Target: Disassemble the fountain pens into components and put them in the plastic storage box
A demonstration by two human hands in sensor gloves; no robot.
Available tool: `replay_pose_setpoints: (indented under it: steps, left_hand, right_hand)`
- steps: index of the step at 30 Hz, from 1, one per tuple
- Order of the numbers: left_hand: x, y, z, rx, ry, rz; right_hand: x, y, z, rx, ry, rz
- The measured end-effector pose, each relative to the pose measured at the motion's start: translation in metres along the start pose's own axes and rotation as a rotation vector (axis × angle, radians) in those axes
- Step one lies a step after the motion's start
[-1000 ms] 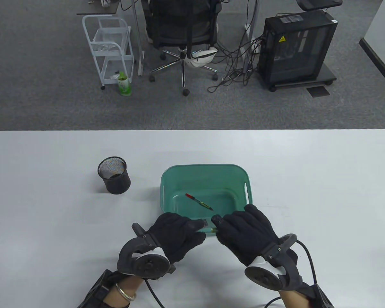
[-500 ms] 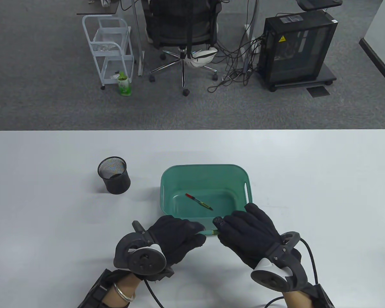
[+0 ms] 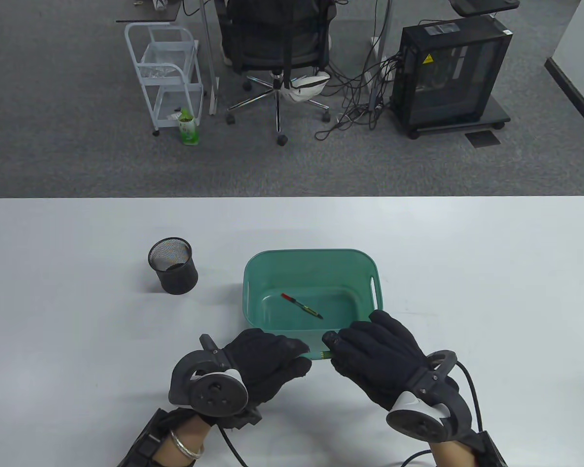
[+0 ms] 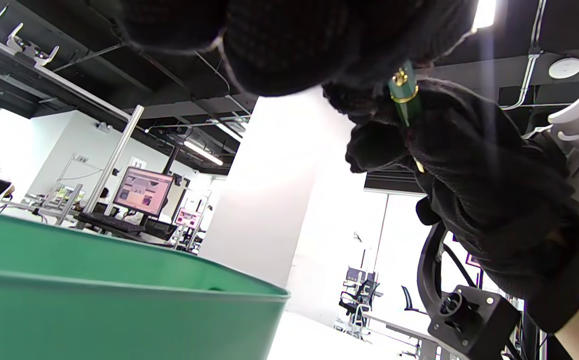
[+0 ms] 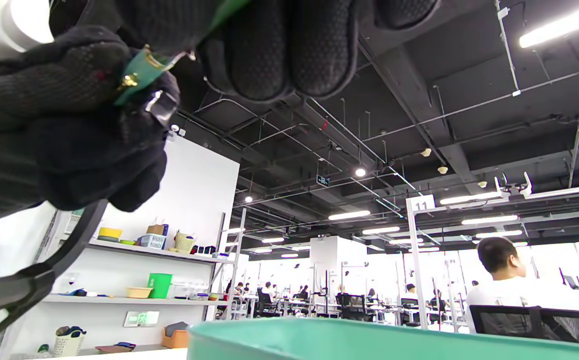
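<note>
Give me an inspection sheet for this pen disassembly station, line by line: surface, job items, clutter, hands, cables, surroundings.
Surface: white table, bare where visible.
Job's things: green plastic storage box mid-table, one slim pen part with a red end lying inside; green fountain pen with gold trim held above the near rim.
Clutter: black mesh pen cup left of the box.
Hands: left hand and right hand each grip one end of the green fountain pen.
Cables: tracker leads run off the near edge; a tangle on the floor by the computer tower.
Surroundings: office chair, white trolley, green bottle on carpet.
</note>
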State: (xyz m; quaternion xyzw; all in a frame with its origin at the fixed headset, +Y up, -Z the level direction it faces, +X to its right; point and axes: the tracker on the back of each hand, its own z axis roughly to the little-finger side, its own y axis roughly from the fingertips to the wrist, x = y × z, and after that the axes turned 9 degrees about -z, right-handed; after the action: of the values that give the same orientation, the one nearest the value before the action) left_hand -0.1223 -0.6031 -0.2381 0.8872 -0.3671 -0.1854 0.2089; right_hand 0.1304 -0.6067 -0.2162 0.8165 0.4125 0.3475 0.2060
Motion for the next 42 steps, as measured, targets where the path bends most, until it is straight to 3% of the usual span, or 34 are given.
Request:
replay_pose_setpoints:
  steps: [15,17,19,21,24,42]
  left_hand:
    - [-0.005,0.002,-0.002,0.011,-0.063,-0.050]
    - [-0.032,0.012,0.015,-0.065,-0.116,-0.125]
    - [-0.054,0.018,0.024,-0.117,-0.066,-0.235]
    - [-0.063,0.020,0.027,-0.146,-0.089,-0.269]
    - [-0.058,0.019,0.029,-0.154,-0.117,-0.234]
    - [-0.020,0.007,0.037,-0.229,-0.208,-0.068]
  right_hand:
    - [0.004,-0.001,0.005,-0.011,-0.067,-0.013]
    - [0.025,0.011,0.034,-0.124,0.067,0.059]
    - [0.039,0.015,0.046,-0.173,-0.002,0.124]
    - [0.044,0.015,0.047,-0.182,-0.051,0.152]
    - [0.044,0.017,0.049,-0.195,0.027,0.153]
    - [0.051,0.019,0.044,-0.202,0.045,0.207]
